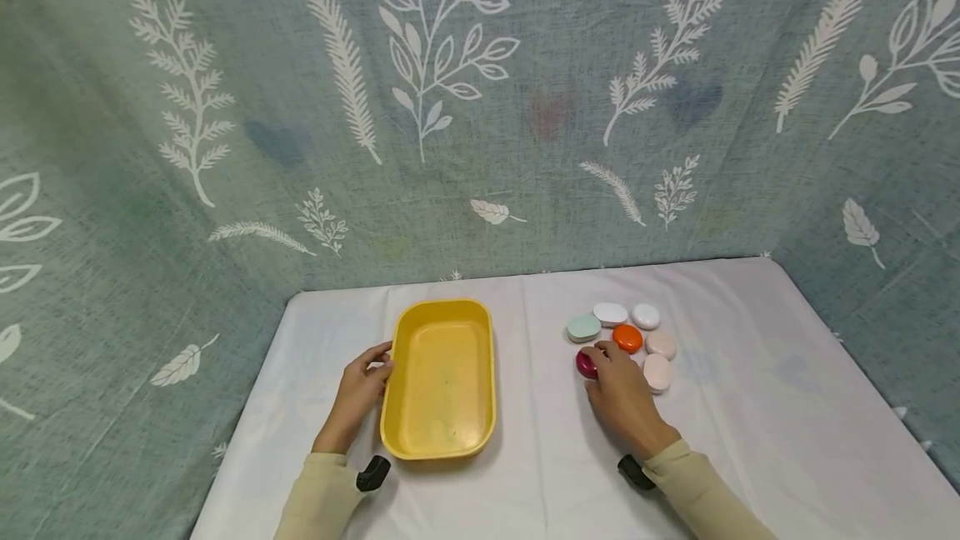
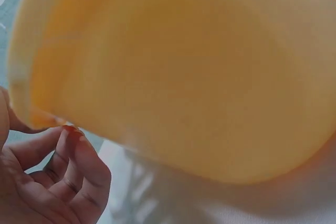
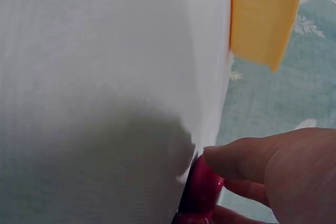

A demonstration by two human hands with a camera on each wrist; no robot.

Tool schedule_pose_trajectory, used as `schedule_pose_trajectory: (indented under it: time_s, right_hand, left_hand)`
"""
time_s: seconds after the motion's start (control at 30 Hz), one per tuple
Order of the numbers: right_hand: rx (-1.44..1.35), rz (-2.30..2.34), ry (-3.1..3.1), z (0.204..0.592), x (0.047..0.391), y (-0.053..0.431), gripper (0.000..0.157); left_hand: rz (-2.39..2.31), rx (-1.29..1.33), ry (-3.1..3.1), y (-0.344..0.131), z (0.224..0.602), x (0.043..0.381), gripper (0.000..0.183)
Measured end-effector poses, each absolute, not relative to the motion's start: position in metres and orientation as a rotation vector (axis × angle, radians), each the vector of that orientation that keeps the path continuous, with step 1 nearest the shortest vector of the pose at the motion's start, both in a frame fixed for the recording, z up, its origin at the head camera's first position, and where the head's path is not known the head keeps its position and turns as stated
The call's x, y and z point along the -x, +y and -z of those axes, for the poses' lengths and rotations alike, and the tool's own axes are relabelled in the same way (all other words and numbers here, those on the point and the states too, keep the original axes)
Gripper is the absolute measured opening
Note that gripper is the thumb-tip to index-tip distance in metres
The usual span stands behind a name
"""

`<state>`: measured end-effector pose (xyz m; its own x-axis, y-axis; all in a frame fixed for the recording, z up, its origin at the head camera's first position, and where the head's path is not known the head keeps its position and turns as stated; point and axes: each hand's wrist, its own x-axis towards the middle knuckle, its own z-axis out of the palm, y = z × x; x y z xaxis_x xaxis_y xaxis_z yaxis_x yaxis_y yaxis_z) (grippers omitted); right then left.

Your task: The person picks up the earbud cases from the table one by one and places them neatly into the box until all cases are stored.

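A yellow rectangular tray (image 1: 442, 458) with rounded corners lies left of centre on the table. At its left edge my left hand (image 1: 362, 390) holds the rim with bent fingers; in the left wrist view the thumb and curled fingers (image 2: 86, 177) meet the tray's wall (image 2: 23, 77). On the right side, my right hand (image 1: 622, 394) grips a glossy dark red soap bar (image 1: 586, 365) between thumb and fingers. The right wrist view shows the thumb (image 3: 236, 156) pressed on the red soap (image 3: 202, 187), low over the white cloth.
Around the right hand sit a mint green soap (image 1: 583, 327), a white oval soap (image 1: 610, 314), a round white soap (image 1: 646, 316), an orange soap (image 1: 627, 338) and two pale pink soaps (image 1: 657, 373). A patterned green curtain (image 1: 465, 190) encloses the white-covered table (image 1: 525, 490).
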<state>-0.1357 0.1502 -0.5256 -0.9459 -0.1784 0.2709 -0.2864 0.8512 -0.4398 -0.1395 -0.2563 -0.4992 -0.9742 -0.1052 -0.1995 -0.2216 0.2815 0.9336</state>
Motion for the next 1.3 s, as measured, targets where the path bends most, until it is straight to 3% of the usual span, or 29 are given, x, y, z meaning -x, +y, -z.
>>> schedule_pose_trajectory:
  time_s: [0.6,1.3]
  right_hand:
    - [-0.431,-0.694,-2.761,0.526,0.144,0.151,0.049]
    - [-0.404,-1.275,-2.606,0.504,0.15,0.141,0.049]
  left_hand:
    - [-1.975,0.373,2.254,-0.256,0.498,0.14,0.042]
    - [-2.073,0.354,2.201,-0.235,0.502,0.148,0.04]
